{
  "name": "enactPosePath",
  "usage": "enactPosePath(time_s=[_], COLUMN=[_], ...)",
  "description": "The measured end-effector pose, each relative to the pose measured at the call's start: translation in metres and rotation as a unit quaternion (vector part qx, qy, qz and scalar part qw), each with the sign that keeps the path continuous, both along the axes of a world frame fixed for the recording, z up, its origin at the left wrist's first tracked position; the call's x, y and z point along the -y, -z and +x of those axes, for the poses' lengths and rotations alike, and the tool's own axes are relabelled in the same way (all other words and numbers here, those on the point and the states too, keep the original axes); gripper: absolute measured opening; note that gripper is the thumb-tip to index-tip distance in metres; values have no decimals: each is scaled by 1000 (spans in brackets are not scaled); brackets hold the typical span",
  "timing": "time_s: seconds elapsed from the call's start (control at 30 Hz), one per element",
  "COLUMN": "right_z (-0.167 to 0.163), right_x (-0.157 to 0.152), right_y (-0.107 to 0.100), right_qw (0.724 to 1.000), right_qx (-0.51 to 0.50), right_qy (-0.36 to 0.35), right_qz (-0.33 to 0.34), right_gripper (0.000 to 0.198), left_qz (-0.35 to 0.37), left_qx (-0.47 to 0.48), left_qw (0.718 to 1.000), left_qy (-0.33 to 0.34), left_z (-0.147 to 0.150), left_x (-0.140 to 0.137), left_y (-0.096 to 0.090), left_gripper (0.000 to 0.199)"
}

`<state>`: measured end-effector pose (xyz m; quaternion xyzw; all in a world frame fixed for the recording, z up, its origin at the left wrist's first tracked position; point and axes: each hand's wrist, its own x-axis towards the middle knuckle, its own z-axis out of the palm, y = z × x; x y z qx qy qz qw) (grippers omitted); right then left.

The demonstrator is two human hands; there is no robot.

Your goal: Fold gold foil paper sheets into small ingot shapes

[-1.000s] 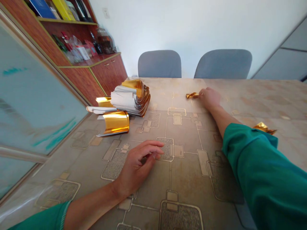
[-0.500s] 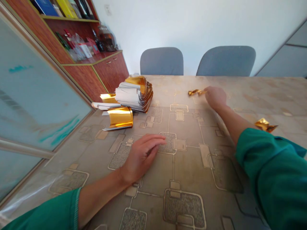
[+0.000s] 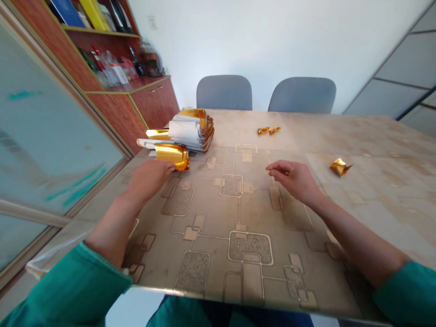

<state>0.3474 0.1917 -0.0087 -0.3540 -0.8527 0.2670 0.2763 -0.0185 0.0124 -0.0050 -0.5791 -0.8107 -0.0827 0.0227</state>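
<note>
Partly out of view behind the left hand (image 3: pixel 147 180): gold paper (image 3: pixel 173 154)

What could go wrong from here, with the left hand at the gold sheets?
1. The left hand is at the front edge of the curled, shiny gold sheets, which look layered; it might catch more than one.
2. The thick stack of curled white-and-gold sheets sits right behind them; a tug could disturb it.
3. The small folded gold foil piece lies loose beyond the right hand; an outward sweep could knock it.
</note>
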Motion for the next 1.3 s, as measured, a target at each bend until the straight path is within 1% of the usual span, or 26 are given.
enactPosePath(time_s=[0.1,0.2,0.3,0.37,0.43,0.57,0.67,0.73,0.8,0.9,0.97,1.03,1.07,1.1,1.17,1.23,1.3], right_z=[6,12,15,16,15,13,11,10,9,9,8,8,7,6,5,4,3], right_x=[33,49,51,49,46,45,44,44,44,45,48,51,52,53,53,52,50], right_y=[-8,-8,1,8,14,16,14,13,13,9,4,-1,-2,-3,0,5,10], right_qw=[998,992,986,983,981,980,980,980,977,973,967,960,958,956,955,954,956], right_qx=[-33,-42,-17,5,20,29,39,46,44,10,-19,-38,-44,-48,-59,-81,-111], right_qy=[-53,-91,-123,-146,-156,-149,-140,-132,-125,-105,-104,-119,-126,-129,-129,-127,-119], right_qz=[-27,-72,-110,-113,-113,-126,-133,-143,-165,-206,-231,-249,-256,-259,-261,-258,-246], right_gripper=[19,20,19,18,18,20,23,28,36,49,53,53,51,50,45,37,31], left_qz=[11,51,52,48,68,140,192,190,207,224,228,236,252,256,252,238,210], left_qx=[-29,23,130,190,219,227,189,177,154,97,50,11,-13,-33,-59,-72,-68], left_qw=[999,998,990,979,971,959,953,948,942,923,904,888,873,860,843,838,844], left_qy=[-42,-36,20,57,75,95,138,185,216,297,358,394,417,441,472,486,488], left_z=[5,6,3,1,0,12,32,47,65,97,120,141,150,158,169,176,178], left_x=[-1,-3,-5,-6,-7,-6,-6,-6,-7,-5,-2,2,4,6,9,8,6], left_y=[-8,-11,-9,-7,-6,-10,-13,-13,-11,-6,-2,2,3,5,10,15,22], left_gripper=[33,28,25,26,28,30,26,27,26,30,33,29,28,27,26,26,26])
